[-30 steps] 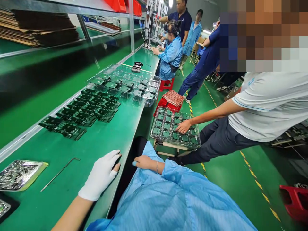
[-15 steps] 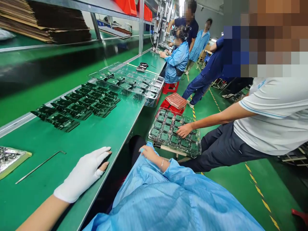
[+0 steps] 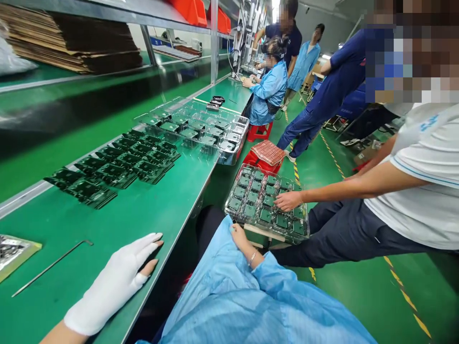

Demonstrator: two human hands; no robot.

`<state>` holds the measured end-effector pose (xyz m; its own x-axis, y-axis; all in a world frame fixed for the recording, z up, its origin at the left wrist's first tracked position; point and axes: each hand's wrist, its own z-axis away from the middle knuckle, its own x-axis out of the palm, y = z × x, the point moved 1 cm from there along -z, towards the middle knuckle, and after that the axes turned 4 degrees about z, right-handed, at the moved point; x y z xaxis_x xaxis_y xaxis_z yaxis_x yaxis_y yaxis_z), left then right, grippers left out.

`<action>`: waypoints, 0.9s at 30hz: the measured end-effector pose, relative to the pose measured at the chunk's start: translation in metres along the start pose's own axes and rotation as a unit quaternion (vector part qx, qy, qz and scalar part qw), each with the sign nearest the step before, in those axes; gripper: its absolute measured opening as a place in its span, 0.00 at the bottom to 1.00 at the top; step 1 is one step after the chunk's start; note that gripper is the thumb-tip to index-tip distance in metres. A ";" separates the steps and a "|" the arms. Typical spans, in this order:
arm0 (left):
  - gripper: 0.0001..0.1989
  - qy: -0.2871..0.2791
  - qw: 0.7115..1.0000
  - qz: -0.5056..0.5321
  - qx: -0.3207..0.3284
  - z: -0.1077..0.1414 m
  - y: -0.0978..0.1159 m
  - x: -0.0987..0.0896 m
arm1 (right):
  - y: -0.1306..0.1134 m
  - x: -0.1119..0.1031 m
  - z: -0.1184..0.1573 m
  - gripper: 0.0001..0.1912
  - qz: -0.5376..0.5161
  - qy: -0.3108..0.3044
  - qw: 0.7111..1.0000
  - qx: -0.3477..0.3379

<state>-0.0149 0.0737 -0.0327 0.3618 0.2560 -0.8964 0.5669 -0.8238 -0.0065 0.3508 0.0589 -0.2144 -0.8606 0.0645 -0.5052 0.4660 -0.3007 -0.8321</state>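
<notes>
My left hand (image 3: 118,282), in a white glove, lies flat and open on the green bench (image 3: 158,210) near its front edge, holding nothing. My right hand (image 3: 241,237) rests bare against my blue smock at my lap, fingers loose, empty. Just beyond it a clear tray of green circuit boards (image 3: 265,203) sits on a low stand. A co-worker's hand (image 3: 289,200) presses on the boards in that tray. A thin metal hex key (image 3: 50,267) lies on the bench left of my gloved hand.
Rows of dark green boards (image 3: 118,167) lie on the bench, with a clear tray of boards (image 3: 204,131) farther along. A shiny packet (image 3: 14,253) sits at the left edge. A red stool with a woven pad (image 3: 267,153) stands in the aisle. Several people work farther down.
My view has swung left and down slightly. My gloved left hand stays flat on the bench. My right hand slid a little toward the tray. The co-worker's hand shifted right on the boards.
</notes>
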 end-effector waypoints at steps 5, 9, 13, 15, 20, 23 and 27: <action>0.17 -0.002 1.000 0.013 -0.006 -0.004 0.003 -0.006 | -0.008 -0.002 -0.020 0.19 0.068 0.037 0.997 -0.013; 0.17 -0.018 0.999 0.021 -0.018 -0.002 0.002 -0.005 | -0.002 -0.060 -0.043 0.20 0.118 0.109 0.987 -0.025; 0.16 -0.026 0.999 0.031 -0.014 0.002 -0.002 -0.001 | 0.013 -0.104 -0.050 0.23 0.169 0.189 0.967 0.002; 0.16 -0.027 0.999 0.022 -0.006 0.002 -0.003 -0.001 | 0.015 -0.111 -0.055 0.24 0.191 0.198 0.961 0.002; 0.18 -0.031 0.999 0.011 0.009 -0.008 -0.001 -0.006 | -0.005 -0.091 -0.100 0.27 0.235 0.146 0.959 -0.050; 0.19 -0.021 0.999 0.022 0.012 -0.010 0.000 -0.007 | -0.025 -0.075 -0.139 0.28 0.258 0.125 0.956 -0.064; 0.18 -0.042 0.998 0.044 -0.023 0.012 -0.006 0.008 | -0.038 -0.070 -0.171 0.29 0.288 0.119 0.949 -0.049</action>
<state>-0.0248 0.0749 -0.0448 0.3494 0.1396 -0.9265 0.5693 -0.8170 0.0916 0.4289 0.2288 -0.1868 -0.3923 0.1328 -0.9102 0.8719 -0.2617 -0.4140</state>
